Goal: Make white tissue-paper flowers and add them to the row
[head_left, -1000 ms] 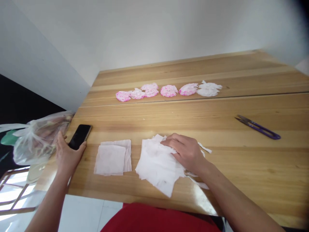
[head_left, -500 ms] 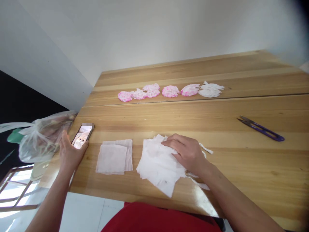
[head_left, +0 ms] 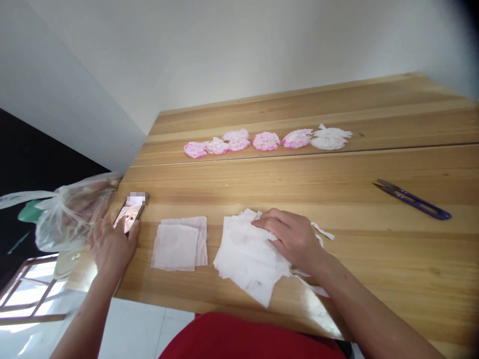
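At table's near-left edge, phone [head_left: 131, 213] angled away rightward under open left hand [head_left: 112, 244], right hand [head_left: 292, 237] flat on tissues [head_left: 247, 254]

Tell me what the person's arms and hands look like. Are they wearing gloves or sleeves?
No gloves and no sleeves. The left hand and right hand are both bare, and both forearms are bare up to the picture's edge. No rings, watch or bracelets show. A red garment shows at the bottom.

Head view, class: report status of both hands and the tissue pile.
Left hand on lit phone, fingers loose. Right hand flat on tissue pile, not gripping. Folded squares between the two. Thread snips well right, clear.
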A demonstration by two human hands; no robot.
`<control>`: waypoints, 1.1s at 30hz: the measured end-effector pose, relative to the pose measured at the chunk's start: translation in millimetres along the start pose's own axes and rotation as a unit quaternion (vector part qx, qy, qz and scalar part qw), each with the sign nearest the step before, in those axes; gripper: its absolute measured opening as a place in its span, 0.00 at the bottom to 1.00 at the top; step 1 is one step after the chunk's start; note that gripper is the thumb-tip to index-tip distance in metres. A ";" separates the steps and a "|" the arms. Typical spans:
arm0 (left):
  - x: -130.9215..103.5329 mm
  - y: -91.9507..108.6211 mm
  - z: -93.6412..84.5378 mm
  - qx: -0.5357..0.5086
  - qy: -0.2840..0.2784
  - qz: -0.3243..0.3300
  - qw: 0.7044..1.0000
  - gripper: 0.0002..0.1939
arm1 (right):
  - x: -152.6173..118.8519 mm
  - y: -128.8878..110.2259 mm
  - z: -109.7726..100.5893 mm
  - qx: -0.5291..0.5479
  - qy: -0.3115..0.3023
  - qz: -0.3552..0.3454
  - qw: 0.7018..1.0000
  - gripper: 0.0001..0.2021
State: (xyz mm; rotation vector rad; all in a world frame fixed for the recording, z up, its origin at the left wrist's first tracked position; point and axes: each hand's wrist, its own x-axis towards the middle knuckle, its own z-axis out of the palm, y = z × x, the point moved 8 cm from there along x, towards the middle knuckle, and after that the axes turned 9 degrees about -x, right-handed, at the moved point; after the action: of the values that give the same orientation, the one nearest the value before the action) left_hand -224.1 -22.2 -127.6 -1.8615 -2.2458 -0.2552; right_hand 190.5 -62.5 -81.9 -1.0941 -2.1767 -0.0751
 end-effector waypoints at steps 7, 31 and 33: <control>57.4 45.0 -2.8 -0.059 -0.004 0.089 0.994 0.28 | 0.7 1.2 0.3 -0.001 -0.009 0.001 1.000 0.14; -19.9 238.7 1.2 -0.228 -0.159 0.424 0.862 0.19 | -0.6 7.0 5.6 0.008 -0.020 0.006 1.000 0.11; -19.5 236.0 1.5 -0.229 -0.160 0.419 0.864 0.19 | -0.6 6.9 5.3 0.003 -0.019 0.006 1.000 0.11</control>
State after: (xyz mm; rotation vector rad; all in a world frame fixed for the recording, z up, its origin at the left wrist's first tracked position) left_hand 11.2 3.7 -134.9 -3.1199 -1.3495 -0.3579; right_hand 192.9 -56.7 -88.0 -1.1128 -2.2017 -0.0424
